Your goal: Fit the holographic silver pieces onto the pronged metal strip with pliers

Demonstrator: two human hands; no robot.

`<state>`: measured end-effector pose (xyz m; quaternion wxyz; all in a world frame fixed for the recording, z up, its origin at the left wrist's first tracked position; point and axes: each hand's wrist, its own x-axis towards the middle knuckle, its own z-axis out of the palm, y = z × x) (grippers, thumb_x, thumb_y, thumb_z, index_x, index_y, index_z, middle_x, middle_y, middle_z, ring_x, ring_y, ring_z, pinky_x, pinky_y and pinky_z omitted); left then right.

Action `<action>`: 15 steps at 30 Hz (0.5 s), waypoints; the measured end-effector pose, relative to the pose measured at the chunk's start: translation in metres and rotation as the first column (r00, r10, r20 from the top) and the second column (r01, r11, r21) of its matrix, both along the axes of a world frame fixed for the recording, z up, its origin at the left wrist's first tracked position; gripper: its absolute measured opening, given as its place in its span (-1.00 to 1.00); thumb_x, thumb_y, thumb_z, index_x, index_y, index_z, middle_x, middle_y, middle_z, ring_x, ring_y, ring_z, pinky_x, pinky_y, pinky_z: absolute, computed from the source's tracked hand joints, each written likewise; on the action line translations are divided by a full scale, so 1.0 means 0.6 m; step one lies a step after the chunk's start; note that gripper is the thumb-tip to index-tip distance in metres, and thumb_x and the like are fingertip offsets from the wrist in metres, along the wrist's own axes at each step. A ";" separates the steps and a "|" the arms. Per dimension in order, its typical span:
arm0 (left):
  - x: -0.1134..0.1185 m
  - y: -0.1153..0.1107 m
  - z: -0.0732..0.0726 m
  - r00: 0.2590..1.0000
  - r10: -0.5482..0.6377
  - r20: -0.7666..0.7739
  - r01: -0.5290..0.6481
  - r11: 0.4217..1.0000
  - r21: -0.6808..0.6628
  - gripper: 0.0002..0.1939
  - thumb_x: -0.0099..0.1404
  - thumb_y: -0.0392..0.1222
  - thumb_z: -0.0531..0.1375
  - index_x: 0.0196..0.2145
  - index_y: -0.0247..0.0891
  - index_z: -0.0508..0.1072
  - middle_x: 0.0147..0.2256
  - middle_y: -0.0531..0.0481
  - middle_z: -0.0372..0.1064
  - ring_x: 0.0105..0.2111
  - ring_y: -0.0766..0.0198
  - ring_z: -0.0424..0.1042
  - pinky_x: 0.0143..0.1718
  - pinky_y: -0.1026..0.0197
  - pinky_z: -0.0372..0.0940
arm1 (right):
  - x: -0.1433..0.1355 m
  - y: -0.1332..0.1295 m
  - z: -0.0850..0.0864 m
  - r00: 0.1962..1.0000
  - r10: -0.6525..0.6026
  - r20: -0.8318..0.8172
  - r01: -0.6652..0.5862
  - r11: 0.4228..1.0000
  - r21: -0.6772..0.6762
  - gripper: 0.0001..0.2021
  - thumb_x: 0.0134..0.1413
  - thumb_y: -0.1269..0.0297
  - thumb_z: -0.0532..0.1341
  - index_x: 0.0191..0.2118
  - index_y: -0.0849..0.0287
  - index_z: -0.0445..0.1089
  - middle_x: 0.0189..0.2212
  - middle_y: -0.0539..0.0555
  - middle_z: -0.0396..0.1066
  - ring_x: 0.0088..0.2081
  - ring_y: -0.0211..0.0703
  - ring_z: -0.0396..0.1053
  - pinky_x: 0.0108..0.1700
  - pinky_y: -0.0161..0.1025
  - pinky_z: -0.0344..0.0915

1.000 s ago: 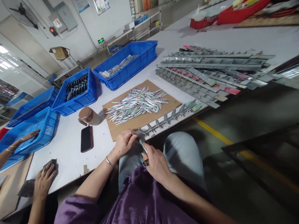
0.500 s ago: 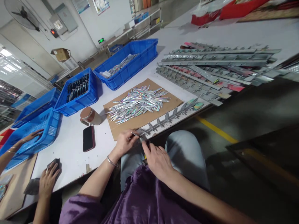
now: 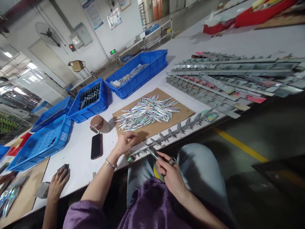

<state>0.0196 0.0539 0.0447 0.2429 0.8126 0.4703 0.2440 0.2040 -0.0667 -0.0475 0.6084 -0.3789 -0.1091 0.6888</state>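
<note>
My left hand (image 3: 125, 142) is over the near left corner of the brown cardboard (image 3: 156, 127), its fingers bent together; whether anything is between them is too small to tell. A metal tool with a tubular handle (image 3: 172, 161) is in my right hand (image 3: 172, 173), its thin tip pointing up and left at a long metal strip (image 3: 175, 135). That strip lies along the table's front edge and carries leaf-shaped pieces in a row. On the cardboard is a pile of shiny silver slivers (image 3: 147, 112).
Left of the cardboard are a cup (image 3: 101, 124) and a phone (image 3: 96, 146). Blue crates (image 3: 140, 79) line the back. Many metal strips (image 3: 226, 68) lie stacked at the right. At the left, another person's hand (image 3: 59, 184) touches a dark block (image 3: 64, 168).
My left hand has moved left off the strip, uncovering its left end. My right hand has moved right and down, showing the tool's handle. The whole view has shifted.
</note>
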 end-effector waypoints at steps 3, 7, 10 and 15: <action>-0.006 0.064 0.018 0.955 0.252 -0.156 -0.223 0.957 0.184 -0.81 0.32 -0.31 0.16 -0.20 -0.29 0.59 -0.26 -0.11 0.58 -0.27 0.20 0.53 -0.16 0.21 0.38 | 0.002 0.001 0.004 1.000 -0.010 0.020 0.011 1.000 -0.011 -0.48 -0.22 0.06 0.50 -0.13 0.23 0.50 -0.64 -0.12 0.21 -0.61 -0.44 -0.04 -0.54 -0.36 -0.17; 0.020 0.140 0.024 0.804 0.317 -0.502 -0.249 0.948 0.199 -0.84 0.31 -0.28 0.20 -0.25 -0.32 0.60 -0.28 -0.14 0.58 -0.26 0.16 0.51 -0.17 0.21 0.35 | 0.001 0.001 0.004 1.000 -0.003 0.026 0.003 1.000 0.011 -0.49 -0.18 0.06 0.50 -0.11 0.24 0.50 -0.62 -0.11 0.22 -0.61 -0.42 -0.02 -0.55 -0.34 -0.16; 0.043 0.172 0.029 0.769 0.268 -0.581 -0.215 0.963 0.160 -0.87 0.25 -0.30 0.22 -0.37 -0.33 0.59 -0.38 -0.14 0.56 -0.32 0.14 0.50 -0.22 0.20 0.33 | 0.001 0.003 -0.001 1.000 0.017 0.021 -0.017 1.000 0.009 -0.47 -0.16 0.03 0.49 -0.10 0.24 0.49 -0.61 -0.09 0.24 -0.60 -0.39 0.02 -0.55 -0.34 -0.15; 0.050 0.185 0.035 0.725 0.222 -0.652 -0.192 0.974 0.118 -0.84 0.18 -0.42 0.16 -0.42 -0.38 0.56 -0.40 -0.23 0.53 -0.29 0.03 0.51 -0.16 0.12 0.32 | 0.005 0.007 -0.010 0.993 0.082 0.085 -0.086 0.995 0.052 -0.44 -0.11 -0.06 0.44 -0.06 0.23 0.45 -0.56 -0.08 0.29 -0.58 -0.36 0.09 -0.52 -0.32 -0.04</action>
